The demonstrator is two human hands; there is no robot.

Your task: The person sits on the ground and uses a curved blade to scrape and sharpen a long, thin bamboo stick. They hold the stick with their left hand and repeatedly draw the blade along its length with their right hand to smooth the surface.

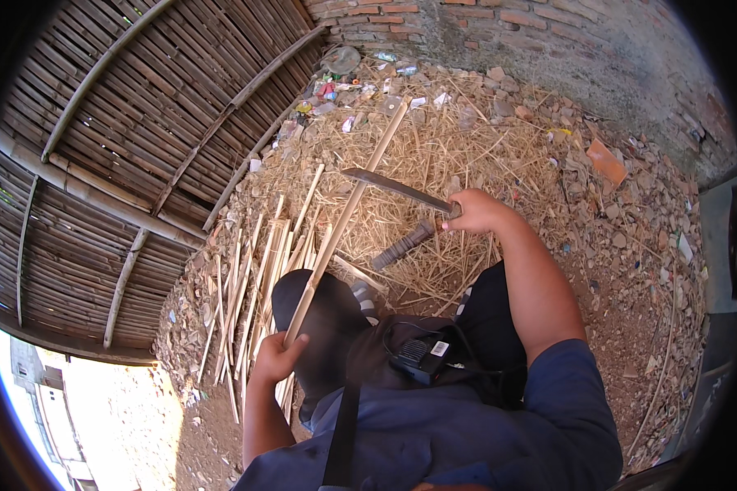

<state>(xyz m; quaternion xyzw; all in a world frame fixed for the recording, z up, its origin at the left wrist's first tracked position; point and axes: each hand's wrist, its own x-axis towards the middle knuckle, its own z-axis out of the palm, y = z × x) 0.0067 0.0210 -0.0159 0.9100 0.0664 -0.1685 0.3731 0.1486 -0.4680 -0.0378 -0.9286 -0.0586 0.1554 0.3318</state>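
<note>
My left hand is closed round the near end of a long, pale split bamboo strip. The strip slants away from me to the far right, over my dark-clad leg. In my right hand is a machete, its dark blade pointing left. Near its tip the blade lies across the strip; I cannot tell whether they touch. Just below the right hand is a dark, ribbed, rod-like piece. Several more bamboo strips lie in a loose bundle beside my left leg.
Straw-like shavings and rubble cover the ground ahead. A bamboo slat wall rises on the left, and a brick wall stands at the back. Litter lies in the far corner. A black device rests at my lap.
</note>
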